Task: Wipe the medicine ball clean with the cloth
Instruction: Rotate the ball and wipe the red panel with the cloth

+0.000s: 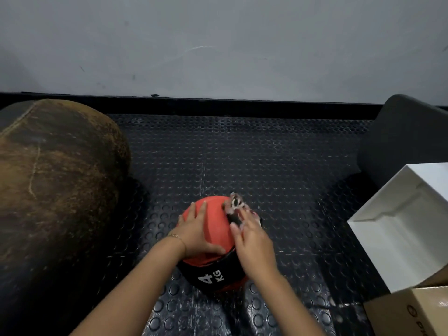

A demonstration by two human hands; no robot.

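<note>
The person is working on the medicine ball (215,223), which is sitting on the studded black floor mat (278,166) directly under both hands. The left hand (196,232) is lying flat on the ball's upper left side, fingers spread and fairly straight, gripping nothing and, by the look of it, steadying the ball. The right hand (252,241) is pressing the cloth (236,203) against the ball's upper right side. Its fingers are reaching forward over the fabric rather than curling round it, though blur is making the fingertips hard to read. The patterned cloth is bunching up just beyond those fingertips, on the far right shoulder of the ball.

Judging progress, the wiping is under way but looks far from finished. The cloth is covering only a small patch near the top right. The red area between the two hands, the black band with the "4 KG" marking below the wrists, and the underside resting on the mat are all showing no contact with the cloth at this moment. Whether any of that surface is already clean cannot be told, since no dirt or wet streak is standing out. The ball will probably need turning so the hidden lower half gets reached.

A large worn brown leather ball (55,170) is sitting well to the left of the left hand. A white box (397,229) and a cardboard box (412,311) are lying off to the right of the right hand.
</note>
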